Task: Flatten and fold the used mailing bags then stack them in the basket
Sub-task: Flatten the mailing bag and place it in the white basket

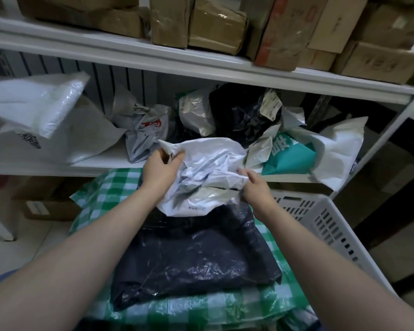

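Note:
A crumpled white mailing bag (206, 168) hangs between both hands above the basket. My left hand (160, 170) pinches its upper left corner, and my right hand (256, 185) grips its right edge. Below it, a folded dark navy bag (191, 254) lies flat on a green-and-white checked bag (110, 194) inside the white slotted basket (330, 225). More used bags wait on the shelf behind: a grey one (144, 132), a black one (242, 113) and a teal-and-white one (294, 154).
A white metal shelf (201, 63) stands in front; its upper board carries several taped cardboard parcels (215, 22). Large white bags (38, 120) lie at the left of the middle board. Cardboard boxes (43, 201) sit on the floor under the shelf.

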`<state>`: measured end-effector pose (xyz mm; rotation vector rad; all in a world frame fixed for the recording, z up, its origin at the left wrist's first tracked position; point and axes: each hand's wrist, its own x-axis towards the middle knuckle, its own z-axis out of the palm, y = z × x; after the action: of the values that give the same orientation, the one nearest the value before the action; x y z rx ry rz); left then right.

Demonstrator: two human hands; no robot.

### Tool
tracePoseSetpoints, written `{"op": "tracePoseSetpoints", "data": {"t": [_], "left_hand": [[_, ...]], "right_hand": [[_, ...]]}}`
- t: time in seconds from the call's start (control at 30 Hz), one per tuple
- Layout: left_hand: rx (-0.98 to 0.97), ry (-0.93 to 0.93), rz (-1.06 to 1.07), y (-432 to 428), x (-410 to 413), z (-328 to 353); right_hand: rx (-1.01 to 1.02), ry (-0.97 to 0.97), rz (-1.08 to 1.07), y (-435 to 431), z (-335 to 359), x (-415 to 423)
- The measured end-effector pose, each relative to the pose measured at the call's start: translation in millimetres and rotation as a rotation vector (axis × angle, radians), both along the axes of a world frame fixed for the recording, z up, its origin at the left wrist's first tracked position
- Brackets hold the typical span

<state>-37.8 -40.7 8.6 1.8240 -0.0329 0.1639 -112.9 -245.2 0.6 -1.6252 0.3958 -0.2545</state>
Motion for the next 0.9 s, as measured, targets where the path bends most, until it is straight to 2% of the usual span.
{"op": "tracePoseSetpoints", "data": {"t": [0.07,0.13,0.2,0.27,0.47,0.57,0.73,0.9], "left_hand": [[0.054,0.021,0.078,-1,1,-1],[0.073,0.069,0.112,-4,3,-3],[0.071,0.108,0.134,-7,5,-6],[0.065,0.131,0.147,-9,6,-8],[0.021,0.122,0.106,-9,5,-12],[-0.020,0.147,0.157,-3,6,-15],[-0.093,0.214,0.310,17,13,-24],[-0.181,0.334,0.350,30,17,-36]], "right_hand": [[0.098,-0.031,0.011,0,8,-6],[0.082,-0.044,0.116,-6,10,-10],[-0.022,-0.018,0.237,-10,9,-14],[-0.223,0.028,0.274,-11,3,-13],[-0.531,0.080,0.114,-8,-14,-2],[-0.650,0.122,0.041,-11,-15,-1],[-0.655,0.119,-0.140,-23,-17,-5],[-0.629,0.160,-0.242,-33,-22,-8]]}}
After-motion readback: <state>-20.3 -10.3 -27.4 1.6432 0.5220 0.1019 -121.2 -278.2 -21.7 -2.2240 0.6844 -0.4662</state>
